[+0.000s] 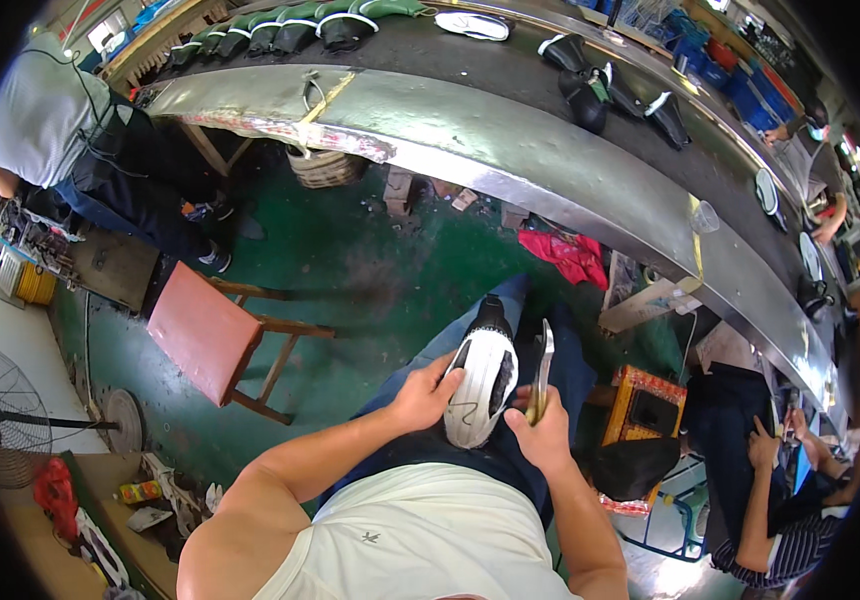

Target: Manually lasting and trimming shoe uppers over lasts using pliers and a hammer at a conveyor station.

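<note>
A shoe (480,385) with a white underside and black edges rests across my lap, its underside turned up. My left hand (428,393) grips it from the left side, with the thumb over its edge. To the right of the shoe, my right hand (542,428) is closed round a metal hand tool (545,362) with a yellowish handle. The tool's long metal end points away from me, apart from the shoe. I cannot make out its exact kind.
A metal-edged conveyor bench (510,170) curves across the far side, carrying several shoes. A red-topped stool (207,332) stands left, a standing fan (0,410) beyond it. One person (50,130) stands far left; another person's hands (765,445) work at right. A red cloth (565,255) lies under the bench.
</note>
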`<state>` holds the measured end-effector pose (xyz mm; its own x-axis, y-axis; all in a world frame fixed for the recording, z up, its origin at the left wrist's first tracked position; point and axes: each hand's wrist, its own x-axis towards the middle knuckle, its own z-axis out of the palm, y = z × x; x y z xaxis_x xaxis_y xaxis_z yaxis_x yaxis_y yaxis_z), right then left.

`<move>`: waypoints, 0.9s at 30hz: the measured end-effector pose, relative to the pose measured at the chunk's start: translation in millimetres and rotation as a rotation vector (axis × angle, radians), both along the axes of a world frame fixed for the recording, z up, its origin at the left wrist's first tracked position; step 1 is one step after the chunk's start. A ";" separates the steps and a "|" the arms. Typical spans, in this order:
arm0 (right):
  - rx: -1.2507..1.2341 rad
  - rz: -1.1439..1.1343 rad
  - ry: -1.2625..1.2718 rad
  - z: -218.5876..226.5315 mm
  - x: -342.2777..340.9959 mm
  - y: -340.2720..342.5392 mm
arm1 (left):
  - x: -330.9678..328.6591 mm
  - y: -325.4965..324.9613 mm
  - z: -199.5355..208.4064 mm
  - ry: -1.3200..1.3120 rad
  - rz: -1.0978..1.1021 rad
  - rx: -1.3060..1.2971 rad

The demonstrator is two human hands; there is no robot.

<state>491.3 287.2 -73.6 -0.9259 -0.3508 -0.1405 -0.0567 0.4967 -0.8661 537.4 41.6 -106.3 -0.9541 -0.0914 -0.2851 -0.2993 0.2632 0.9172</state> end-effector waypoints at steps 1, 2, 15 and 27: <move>-0.002 0.009 -0.001 -5.8 -2.2 -5.1 | 2.5 0.3 1.3 0.005 -0.014 0.046; 0.036 0.019 -0.004 -11.1 -2.9 -9.8 | 4.9 0.5 2.1 0.010 -0.030 0.092; -0.120 -0.004 -0.253 -37.1 1.4 33.0 | -40.9 25.7 9.8 -0.037 -0.504 0.335; -0.221 -0.174 -0.534 -22.3 13.9 96.8 | -26.3 88.9 -49.7 0.032 -0.424 0.267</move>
<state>505.2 384.0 -95.9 -0.7940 -0.2738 -0.5427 0.4802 0.2648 -0.8362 511.0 130.5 -156.0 -0.9000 0.3786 -0.2161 -0.1877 0.1107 0.9760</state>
